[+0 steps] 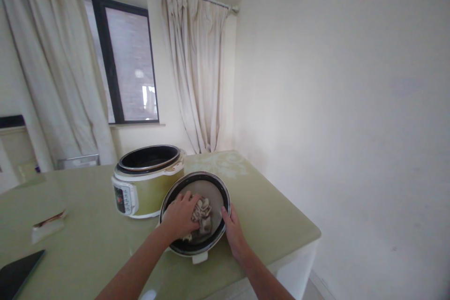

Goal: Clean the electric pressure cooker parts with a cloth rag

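Note:
A round cooker lid (214, 187) lies upside down on the green table (274, 215), its inner metal plate facing up. My left hand (179, 218) presses a crumpled cloth (202, 213) onto the inside of the lid, fingers curled over it. My right hand (232, 232) grips the lid's right rim, thumb on the edge. Just behind the lid stands the open green and white electric cooker (147, 180) with its dark inner pot showing.
A small white packet (47, 227) lies at the table's left, and a dark tablet (17, 272) sits at the lower left corner. Window and pale curtains are behind the table. A white wall runs along the right, past the table's edge.

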`<state>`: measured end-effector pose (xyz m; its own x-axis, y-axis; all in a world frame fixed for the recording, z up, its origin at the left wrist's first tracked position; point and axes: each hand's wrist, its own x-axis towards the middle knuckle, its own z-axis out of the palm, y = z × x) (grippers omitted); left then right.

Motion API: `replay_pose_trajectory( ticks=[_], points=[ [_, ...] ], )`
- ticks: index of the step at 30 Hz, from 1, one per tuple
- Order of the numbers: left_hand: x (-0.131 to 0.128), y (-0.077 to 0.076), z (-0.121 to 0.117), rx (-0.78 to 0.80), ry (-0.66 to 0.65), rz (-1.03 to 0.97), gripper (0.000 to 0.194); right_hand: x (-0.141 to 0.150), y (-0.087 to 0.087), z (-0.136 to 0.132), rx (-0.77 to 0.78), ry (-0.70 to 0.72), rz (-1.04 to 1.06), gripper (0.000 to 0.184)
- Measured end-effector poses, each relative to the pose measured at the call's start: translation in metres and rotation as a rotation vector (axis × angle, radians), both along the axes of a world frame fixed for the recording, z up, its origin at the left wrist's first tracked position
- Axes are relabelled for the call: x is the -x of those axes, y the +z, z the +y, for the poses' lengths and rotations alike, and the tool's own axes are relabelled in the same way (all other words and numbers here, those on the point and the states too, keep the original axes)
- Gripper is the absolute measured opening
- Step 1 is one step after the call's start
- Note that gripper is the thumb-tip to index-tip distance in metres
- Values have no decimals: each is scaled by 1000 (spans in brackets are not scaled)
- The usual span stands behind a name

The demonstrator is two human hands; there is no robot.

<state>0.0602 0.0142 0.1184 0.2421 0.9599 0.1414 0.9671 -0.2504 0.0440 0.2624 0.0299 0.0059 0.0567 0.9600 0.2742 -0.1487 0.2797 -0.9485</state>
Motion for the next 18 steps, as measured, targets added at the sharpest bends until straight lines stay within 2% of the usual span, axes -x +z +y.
replay_pose_trajectory(
  ticks=[4, 8, 13, 18],
  points=[
    [-15, -13, -6, -10, -140, 40, 74, 2, 6, -3, 47, 18, 14, 75],
    [-43, -13, 4, -94, -166, -13, 67, 3, 18, -12, 42, 24, 27, 72],
    [-59, 0, 24, -179, -34, -82, 58, 2, 23, -15, 22, 36, 33, 67],
    [-39, 4, 39, -217, 136, -106, 58, 1, 16, -12, 16, 35, 57, 63]
  ],
)
